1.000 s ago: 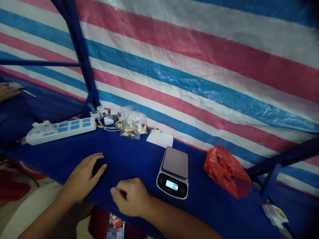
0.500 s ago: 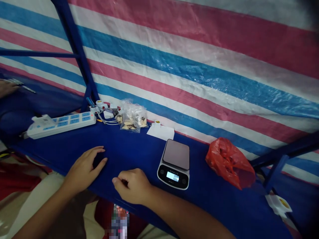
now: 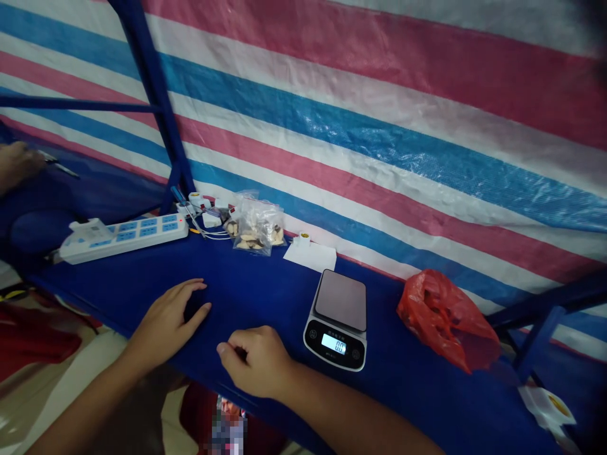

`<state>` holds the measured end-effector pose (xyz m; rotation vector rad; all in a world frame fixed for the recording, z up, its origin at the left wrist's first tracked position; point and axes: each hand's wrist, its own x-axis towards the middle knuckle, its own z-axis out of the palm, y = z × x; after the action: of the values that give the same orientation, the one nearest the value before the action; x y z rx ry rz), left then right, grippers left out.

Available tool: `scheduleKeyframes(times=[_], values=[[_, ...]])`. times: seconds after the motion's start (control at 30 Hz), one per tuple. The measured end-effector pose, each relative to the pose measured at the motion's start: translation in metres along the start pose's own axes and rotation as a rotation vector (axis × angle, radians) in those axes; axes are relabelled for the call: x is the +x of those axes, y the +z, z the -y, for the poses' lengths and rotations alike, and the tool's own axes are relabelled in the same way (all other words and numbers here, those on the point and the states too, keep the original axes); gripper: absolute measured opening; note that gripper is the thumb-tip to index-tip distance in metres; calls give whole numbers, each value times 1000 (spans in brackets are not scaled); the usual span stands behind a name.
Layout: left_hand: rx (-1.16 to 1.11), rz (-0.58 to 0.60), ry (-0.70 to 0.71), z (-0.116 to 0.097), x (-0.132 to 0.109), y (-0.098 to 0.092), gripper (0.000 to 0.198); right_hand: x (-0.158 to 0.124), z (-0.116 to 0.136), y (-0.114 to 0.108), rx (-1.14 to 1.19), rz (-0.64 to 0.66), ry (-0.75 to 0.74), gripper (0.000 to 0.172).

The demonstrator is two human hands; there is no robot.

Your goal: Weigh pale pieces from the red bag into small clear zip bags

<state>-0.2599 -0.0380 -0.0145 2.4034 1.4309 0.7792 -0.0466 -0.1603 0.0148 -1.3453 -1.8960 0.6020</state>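
Since the frame half a second ago, another person's hand (image 3: 21,165), well to the left of the scale (image 3: 337,316), shows more fully and covers more of the thin, pen-like thing (image 3: 66,169) beside it. The view has shifted a little; the wearer's two hands and the one scale keep their places relative to each other.

The scale lies flat on one blue table (image 3: 265,297), its plate bare and its lit display reading 0.0. Nearest on its left is the right hand (image 3: 258,361), apart from it and curled into a loose fist; I cannot tell whether anything sits inside. Farther left is the left hand (image 3: 171,319), palm down, fingers and thumb spread, holding nothing.

To the right of the scale sits one crumpled red bag (image 3: 441,319). Just behind the scale is one white sheet of paper (image 3: 315,258). Behind and left lie clear bags (image 3: 258,224) with pale pieces inside, at least two, though the overlap hides the exact number. Next to them are white cables (image 3: 215,236) and one blue-handled tool (image 3: 177,193). Farthest left along the same edge is one white power strip (image 3: 126,237) with one red light. One striped sheet (image 3: 308,126) hangs behind everything.
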Motion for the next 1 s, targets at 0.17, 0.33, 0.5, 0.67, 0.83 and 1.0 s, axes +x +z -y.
scheduleKeyframes(times=[0.17,0.33,0.5,0.67,0.83,1.0], values=[[-103,2,-53,-9,28,3,62,0,0,1,-8,23,6,39],[-104,-43,-140,-26,84,17,72,1,0,2,18,19,4,38],[-100,-168,-158,-46,135,36,78,0,-2,4,41,8,7,36],[-98,-225,-215,-44,179,42,98,-1,-4,7,49,-2,-2,36],[-186,-100,-205,-21,211,36,113,0,-5,9,73,-15,-12,36],[-177,-38,-237,-12,222,30,113,1,-6,10,75,-18,-17,36]])
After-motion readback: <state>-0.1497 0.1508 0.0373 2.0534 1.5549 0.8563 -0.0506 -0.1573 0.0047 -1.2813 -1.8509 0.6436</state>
